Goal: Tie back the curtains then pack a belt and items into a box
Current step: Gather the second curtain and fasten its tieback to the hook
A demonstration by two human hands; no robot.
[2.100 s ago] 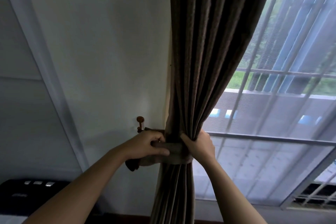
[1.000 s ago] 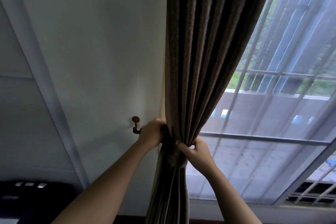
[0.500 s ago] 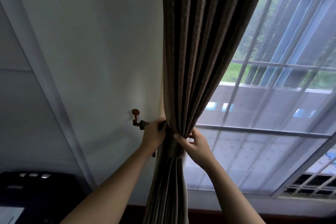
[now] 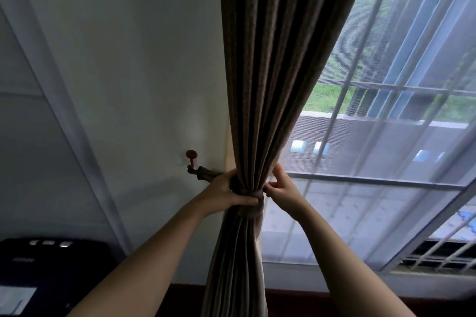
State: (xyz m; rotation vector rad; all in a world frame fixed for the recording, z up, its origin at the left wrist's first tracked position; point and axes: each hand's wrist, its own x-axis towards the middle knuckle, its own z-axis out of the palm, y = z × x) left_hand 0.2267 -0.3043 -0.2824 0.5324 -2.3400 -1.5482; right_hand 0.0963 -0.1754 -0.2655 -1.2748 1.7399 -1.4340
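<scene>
A dark brown pleated curtain [image 4: 268, 72] hangs in the middle of the view, gathered at waist height by a matching fabric tieback [image 4: 251, 207]. The tieback's end runs left to a small wooden wall hook [image 4: 192, 159]. My left hand [image 4: 226, 193] grips the gathered curtain and the tieback from the left, thumb across the band. My right hand [image 4: 282, 189] pinches the curtain's right edge just above the band. No belt or box is in view.
A white wall [image 4: 134, 59] lies left of the curtain. A window with a sheer curtain [image 4: 373, 162] and metal bars fills the right. A black device [image 4: 51, 260] with small buttons sits low at the left.
The tieback went from being held loosely in front of the curtain to wrapped tight around it, its end on the hook. My right hand moved to the curtain's right edge.
</scene>
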